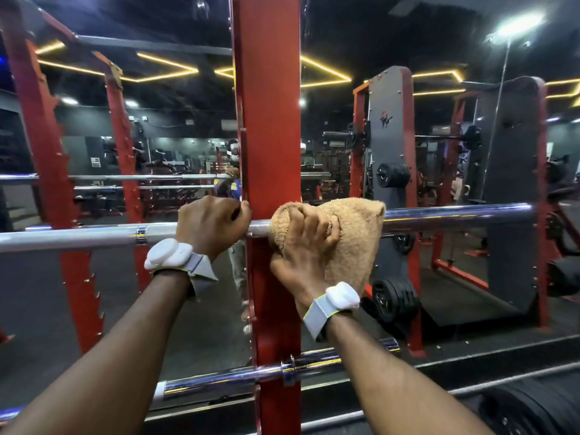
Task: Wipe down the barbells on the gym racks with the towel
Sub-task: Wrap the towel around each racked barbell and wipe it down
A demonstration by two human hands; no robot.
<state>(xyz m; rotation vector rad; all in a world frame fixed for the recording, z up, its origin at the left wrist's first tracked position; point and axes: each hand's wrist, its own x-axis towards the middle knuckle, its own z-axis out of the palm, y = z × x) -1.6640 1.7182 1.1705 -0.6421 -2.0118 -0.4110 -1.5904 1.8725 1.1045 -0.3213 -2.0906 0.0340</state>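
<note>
Right grip [309,243] wraps towel [354,233] round barbell [455,215] at upright [266,120], right end bare.

glossy chrome barbell [455,213], fuzzy cloth towel [354,233]

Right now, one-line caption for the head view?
Left hand grips the barbell; right hand holds a towel around it, beside the red post.

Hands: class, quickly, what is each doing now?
Left hand: grips the long chrome steel barbell.
Right hand: clutches the fluffy tan towel round it.
</note>
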